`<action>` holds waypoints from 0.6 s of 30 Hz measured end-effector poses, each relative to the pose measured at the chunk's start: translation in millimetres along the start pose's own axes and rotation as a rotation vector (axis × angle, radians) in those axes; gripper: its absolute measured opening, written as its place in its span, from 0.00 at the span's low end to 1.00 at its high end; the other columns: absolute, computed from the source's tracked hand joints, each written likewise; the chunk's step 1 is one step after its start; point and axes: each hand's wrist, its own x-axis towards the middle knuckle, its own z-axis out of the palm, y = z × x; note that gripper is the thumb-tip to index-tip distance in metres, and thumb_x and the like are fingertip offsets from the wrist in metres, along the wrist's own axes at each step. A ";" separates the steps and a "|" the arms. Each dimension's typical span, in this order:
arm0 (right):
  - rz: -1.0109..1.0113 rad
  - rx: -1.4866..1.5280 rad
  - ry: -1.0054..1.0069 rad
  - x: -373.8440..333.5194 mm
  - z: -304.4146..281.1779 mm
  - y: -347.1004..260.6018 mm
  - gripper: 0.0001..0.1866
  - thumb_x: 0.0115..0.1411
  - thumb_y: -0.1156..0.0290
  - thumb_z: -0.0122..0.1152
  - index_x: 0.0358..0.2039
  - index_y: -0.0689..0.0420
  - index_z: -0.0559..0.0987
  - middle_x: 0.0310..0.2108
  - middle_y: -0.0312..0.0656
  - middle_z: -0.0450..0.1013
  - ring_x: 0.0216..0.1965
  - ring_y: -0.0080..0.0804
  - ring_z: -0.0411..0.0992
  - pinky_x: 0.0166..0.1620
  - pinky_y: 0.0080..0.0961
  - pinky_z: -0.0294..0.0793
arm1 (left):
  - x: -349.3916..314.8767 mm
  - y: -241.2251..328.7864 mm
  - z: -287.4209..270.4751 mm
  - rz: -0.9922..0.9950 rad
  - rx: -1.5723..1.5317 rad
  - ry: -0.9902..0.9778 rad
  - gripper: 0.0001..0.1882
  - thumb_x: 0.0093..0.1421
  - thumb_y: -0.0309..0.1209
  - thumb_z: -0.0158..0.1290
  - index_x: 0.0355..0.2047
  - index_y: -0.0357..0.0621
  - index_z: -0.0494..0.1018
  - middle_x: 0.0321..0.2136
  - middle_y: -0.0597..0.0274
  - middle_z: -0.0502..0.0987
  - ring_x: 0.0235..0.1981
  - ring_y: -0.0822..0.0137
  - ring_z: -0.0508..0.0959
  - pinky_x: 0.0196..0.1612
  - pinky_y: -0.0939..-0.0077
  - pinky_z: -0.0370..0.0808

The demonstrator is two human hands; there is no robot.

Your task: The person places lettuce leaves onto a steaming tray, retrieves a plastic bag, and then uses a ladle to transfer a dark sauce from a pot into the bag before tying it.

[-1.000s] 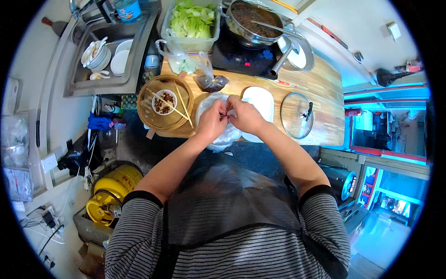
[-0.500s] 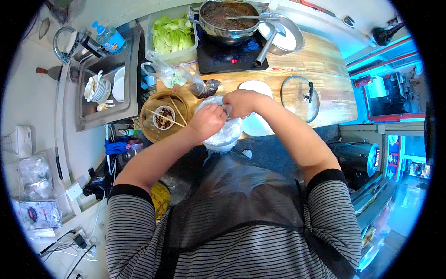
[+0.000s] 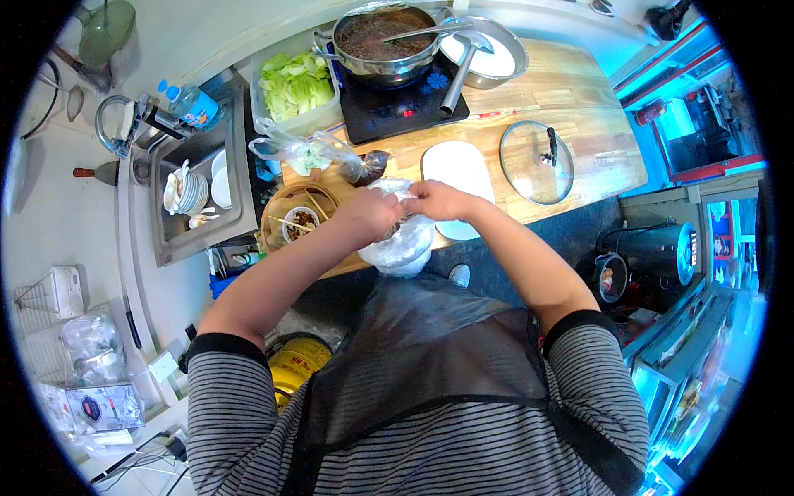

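Close in front of me, at the table's near edge, a clear plastic bag [image 3: 402, 250] bulges with something whitish that I cannot make out. My left hand [image 3: 374, 217] is closed on its gathered top. From the other side, my right hand [image 3: 439, 200] pinches the same top, its fingers nearly meeting the left ones. A white plate [image 3: 457, 169] lies just right of the bag. To the left, partly hidden by my left forearm, a round bamboo steamer [image 3: 277, 207] holds a small bowl of dark bits [image 3: 299, 221] and chopsticks. Behind the bag sits a knotted bag of dark stuff [image 3: 366, 168].
At the back, a pot of dark broth [image 3: 385, 37] stands on an induction cooker [image 3: 401, 112], with a tub of lettuce [image 3: 294, 87] beside it. A metal basin [image 3: 504, 74] and a glass lid [image 3: 536, 165] are rightward. The sink [image 3: 165, 240] holds stacked dishes.
My view has shifted and turned slightly. Both hands stay on the bag's top; the right hand has dropped a little and its fingers have come round toward the left hand.
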 end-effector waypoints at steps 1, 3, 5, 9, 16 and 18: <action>0.009 0.105 -0.010 -5.0 11.0 8.4 0.14 0.56 0.60 0.57 0.30 0.59 0.79 0.26 0.46 0.76 0.29 0.34 0.72 0.36 0.30 0.70 | -3.0 0.7 3.6 -0.038 -0.034 -0.034 0.03 0.48 0.30 0.51 0.24 0.47 0.72 0.23 0.61 0.72 0.26 0.58 0.75 0.28 0.64 0.73; -0.002 0.200 0.014 -14.3 28.8 4.4 0.13 0.56 0.62 0.57 0.29 0.60 0.79 0.25 0.44 0.75 0.27 0.32 0.70 0.35 0.28 0.69 | -6.3 6.0 -1.9 -0.144 -0.111 -0.080 0.04 0.48 0.31 0.52 0.25 0.46 0.72 0.23 0.60 0.73 0.27 0.56 0.76 0.29 0.63 0.74; 0.074 0.298 0.056 -16.7 38.2 -3.0 0.13 0.55 0.62 0.57 0.28 0.60 0.79 0.24 0.44 0.75 0.27 0.31 0.70 0.35 0.28 0.69 | -8.6 15.3 -8.1 -0.284 -0.209 -0.089 0.04 0.48 0.31 0.53 0.25 0.46 0.73 0.25 0.59 0.75 0.29 0.55 0.77 0.30 0.61 0.73; -0.004 0.117 0.286 -14.3 47.6 -3.5 0.14 0.53 0.62 0.60 0.30 0.61 0.78 0.26 0.51 0.75 0.31 0.44 0.75 0.36 0.37 0.72 | -3.1 20.1 -1.7 -0.530 -0.261 -0.116 0.09 0.51 0.36 0.52 0.27 0.45 0.75 0.27 0.54 0.77 0.30 0.51 0.77 0.32 0.57 0.73; -0.104 0.131 0.517 0.4 80.5 6.3 0.26 0.46 0.62 0.65 0.47 0.54 0.73 0.38 0.50 0.74 0.40 0.46 0.73 0.44 0.38 0.72 | -2.8 10.6 2.7 -0.736 -0.435 -0.167 0.08 0.52 0.32 0.52 0.28 0.41 0.77 0.28 0.46 0.77 0.31 0.48 0.77 0.35 0.57 0.73; -0.117 0.120 0.502 -0.1 77.8 5.8 0.22 0.45 0.63 0.65 0.41 0.55 0.75 0.34 0.50 0.75 0.37 0.49 0.73 0.42 0.41 0.71 | -7.3 5.7 6.0 -0.646 -0.376 -0.152 0.09 0.52 0.33 0.52 0.26 0.41 0.77 0.26 0.45 0.77 0.30 0.47 0.77 0.34 0.56 0.73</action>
